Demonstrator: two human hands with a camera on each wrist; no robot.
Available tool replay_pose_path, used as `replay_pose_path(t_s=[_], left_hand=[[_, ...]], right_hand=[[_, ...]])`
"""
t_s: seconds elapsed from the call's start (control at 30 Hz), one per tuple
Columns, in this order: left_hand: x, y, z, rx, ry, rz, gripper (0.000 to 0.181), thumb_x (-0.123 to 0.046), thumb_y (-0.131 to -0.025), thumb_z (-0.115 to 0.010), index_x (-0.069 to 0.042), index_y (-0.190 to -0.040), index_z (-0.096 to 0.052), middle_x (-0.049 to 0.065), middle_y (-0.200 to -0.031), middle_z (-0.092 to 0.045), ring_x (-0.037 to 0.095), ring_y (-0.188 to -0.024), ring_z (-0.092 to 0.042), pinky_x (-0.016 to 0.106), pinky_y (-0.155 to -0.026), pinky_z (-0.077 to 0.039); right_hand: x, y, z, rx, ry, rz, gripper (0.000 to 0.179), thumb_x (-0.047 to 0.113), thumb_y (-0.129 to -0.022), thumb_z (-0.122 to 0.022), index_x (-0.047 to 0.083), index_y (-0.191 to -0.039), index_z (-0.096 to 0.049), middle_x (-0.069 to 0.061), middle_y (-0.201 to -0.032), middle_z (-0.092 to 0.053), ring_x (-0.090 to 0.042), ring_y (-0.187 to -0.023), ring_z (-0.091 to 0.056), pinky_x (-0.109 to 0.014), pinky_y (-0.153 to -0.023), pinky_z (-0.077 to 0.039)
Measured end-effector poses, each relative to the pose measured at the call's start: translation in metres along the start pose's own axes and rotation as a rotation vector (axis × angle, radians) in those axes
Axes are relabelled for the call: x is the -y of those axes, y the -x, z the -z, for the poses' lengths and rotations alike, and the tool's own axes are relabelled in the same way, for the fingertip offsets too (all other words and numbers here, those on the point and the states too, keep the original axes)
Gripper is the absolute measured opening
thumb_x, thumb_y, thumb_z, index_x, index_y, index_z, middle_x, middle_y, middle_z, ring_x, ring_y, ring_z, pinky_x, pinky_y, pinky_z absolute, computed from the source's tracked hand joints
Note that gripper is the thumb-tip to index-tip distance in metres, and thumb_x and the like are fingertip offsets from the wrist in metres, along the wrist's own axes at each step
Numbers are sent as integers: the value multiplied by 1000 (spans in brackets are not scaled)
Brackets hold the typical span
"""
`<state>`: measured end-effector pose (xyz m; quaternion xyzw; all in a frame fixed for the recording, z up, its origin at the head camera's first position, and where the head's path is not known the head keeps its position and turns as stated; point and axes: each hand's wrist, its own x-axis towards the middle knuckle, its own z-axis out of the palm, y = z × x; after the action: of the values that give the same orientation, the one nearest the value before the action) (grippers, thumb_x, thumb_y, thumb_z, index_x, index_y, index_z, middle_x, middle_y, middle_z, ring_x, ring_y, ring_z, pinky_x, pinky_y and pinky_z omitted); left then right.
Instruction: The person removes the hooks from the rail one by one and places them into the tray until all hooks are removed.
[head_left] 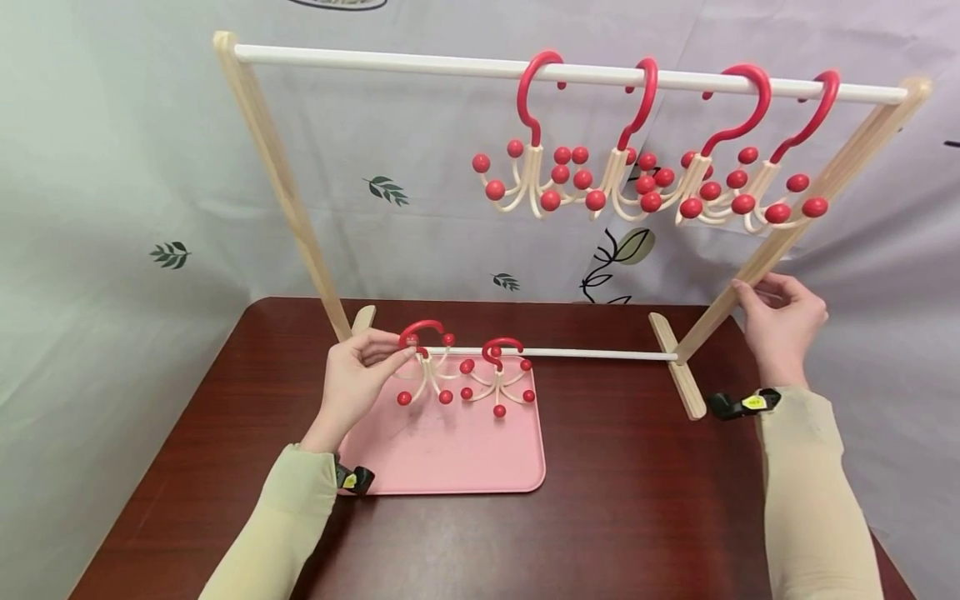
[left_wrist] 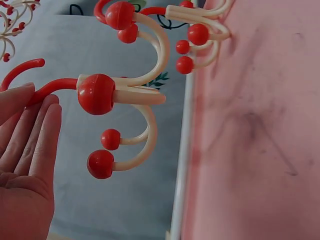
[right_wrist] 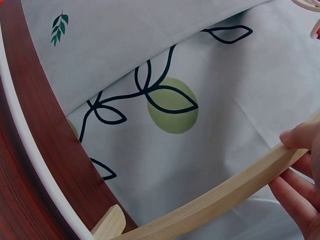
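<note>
Red-hooked hanger (left_wrist: 97, 95) pinched in the fingers of the left hand (head_left: 356, 375) above the pink tray (head_left: 465, 458); fingers of the right hand (head_left: 787, 321) grip the right rack post (head_left: 768, 254).

Left arm (head_left: 277, 521), right arm (head_left: 813, 492): are stretching forward, well apart. Left hand (head_left: 352, 371): is pinching, thumb (left_wrist: 15, 102) against fingers (left_wrist: 45, 135). Right hand (head_left: 783, 325): is gripping, fingers curled.
</note>
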<state>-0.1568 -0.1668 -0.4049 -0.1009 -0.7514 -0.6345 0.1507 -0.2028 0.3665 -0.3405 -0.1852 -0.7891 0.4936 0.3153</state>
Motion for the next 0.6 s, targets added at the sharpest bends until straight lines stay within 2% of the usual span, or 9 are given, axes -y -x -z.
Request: replay_pose_path(t_s=[0.2, 0.47, 0.6], left_hand=[[11, 6, -1, 14, -16, 47, 21, -2, -84, -84, 3, -102, -73, 11, -91, -76, 13, -83, -74, 24, -76, -60], [26, 7, -7, 37, 0, 55, 18, 3, -84, -81, 5, -99, -72, 17, -93, -76, 8, -84, -73, 24, -79, -59], [32, 9, -10, 46, 3, 89, 17, 2, -86, -81, 6, -98, -70, 17, -95, -76, 7, -84, -73, 22, -79, -59]], right_hand=[[0, 0, 0, -5, 10, 1, 37, 28, -85, -84, 10, -117, -77, 13, -92, -69, 2, -81, -67, -8, -69, -52], [0, 0, 0, -4, 15, 1, 38, 28, -85, -84, 10, -118, -76, 14, -91, -69, 2, -81, -67, -8, -69, -51], [0, 0, 0, -6, 14, 10, 37, 27, -85, -84, 9, -117, -77, 15, -89, -69, 3, -80, -67, -8, -68, -51]])
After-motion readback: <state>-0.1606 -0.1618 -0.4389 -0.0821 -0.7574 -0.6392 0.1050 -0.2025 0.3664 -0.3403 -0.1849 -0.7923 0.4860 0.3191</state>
